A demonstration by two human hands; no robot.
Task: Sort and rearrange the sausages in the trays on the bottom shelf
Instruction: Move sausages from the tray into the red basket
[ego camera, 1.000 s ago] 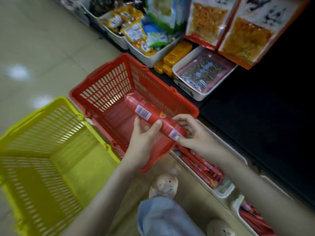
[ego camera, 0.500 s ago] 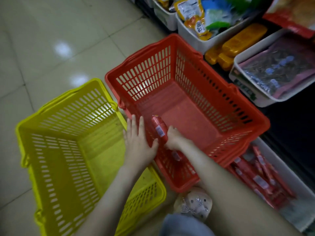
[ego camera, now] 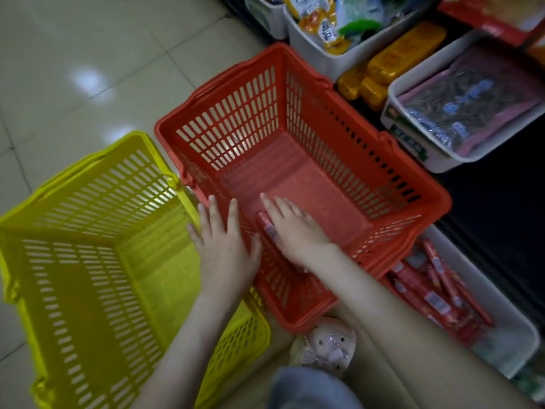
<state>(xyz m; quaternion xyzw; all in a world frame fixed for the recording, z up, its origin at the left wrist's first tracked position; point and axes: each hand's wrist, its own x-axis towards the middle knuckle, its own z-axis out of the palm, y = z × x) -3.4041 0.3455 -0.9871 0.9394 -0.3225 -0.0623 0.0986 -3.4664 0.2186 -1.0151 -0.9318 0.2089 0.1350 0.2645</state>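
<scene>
glossy pale floor tiles (ego camera: 73, 54) fill the far left. on them sits a yellow basket (ego camera: 73, 225) of hard plastic, its walls a lattice of slots. the left hand (ego camera: 227, 252) lies flat, fingers straight and spread, over the place where that basket's rim meets the red basket (ego camera: 236, 119), which has the same slotted plastic walls and a smooth floor. it holds nothing.

inside the red basket, by the near wall, lies one sausage (ego camera: 265, 225): a slim red tube in shiny film with a small pale label, too blurred to read. the right hand (ego camera: 298, 234) rests on it with fingers stretched out, not curled round it; the sausage seems to lie on the basket floor.

below, a pale shoe (ego camera: 327, 343) with a beaded trim shows. to the right, a white plastic tray (ego camera: 513, 329) on the bottom shelf holds more red sausages (ego camera: 433, 296) lying at loose angles, white labels up. farther up are yellow moulded packs (ego camera: 395, 60) and a white bin (ego camera: 436, 154) of dark crinkled packets, its green label unreadable.
</scene>
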